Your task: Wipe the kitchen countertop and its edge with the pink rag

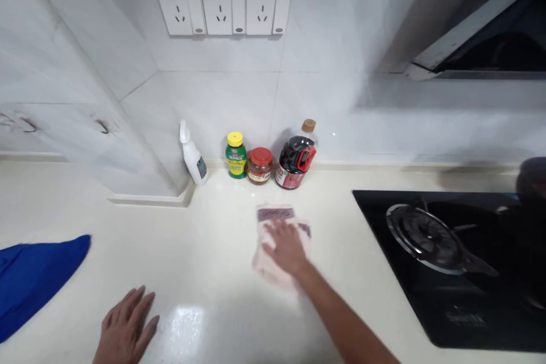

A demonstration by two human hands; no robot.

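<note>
My right hand lies palm down on a pale pink cloth with purple patches, its fingers spread over the middle. The cloth is spread on the white countertop, and both it and the hand are slightly blurred. At the lower left, my left hand rests on the counter with fingers stretched out and holds nothing. Behind the cloth stand a green bottle with a yellow cap, a red-lidded jar and a large bottle of dark liquid with a red handle.
A white spray bottle leans in the corner by the wall ledge. On the right is a black gas hob with a burner, below a range hood. Blue fabric lies at left; wall sockets are above.
</note>
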